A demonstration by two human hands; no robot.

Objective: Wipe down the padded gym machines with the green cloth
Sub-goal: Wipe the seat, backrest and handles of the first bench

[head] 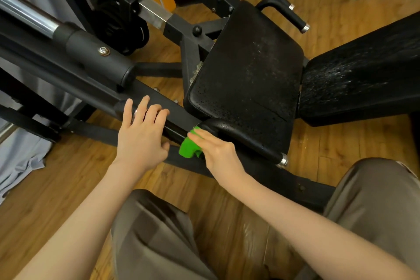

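Grey-brown trouser knees (154,234) filled the bottom of the view above a wooden plank floor (68,177), and no brand, label or writing could be read anywhere. Just beyond them the left hand (142,136) rested with fingers spread and relaxed on the black steel frame beam (159,102) of the machine, while the right hand (218,150) pinched the bunched green cloth (188,146) against a black handle bar (245,141) beside the worn, speckled black padded seat (247,70)
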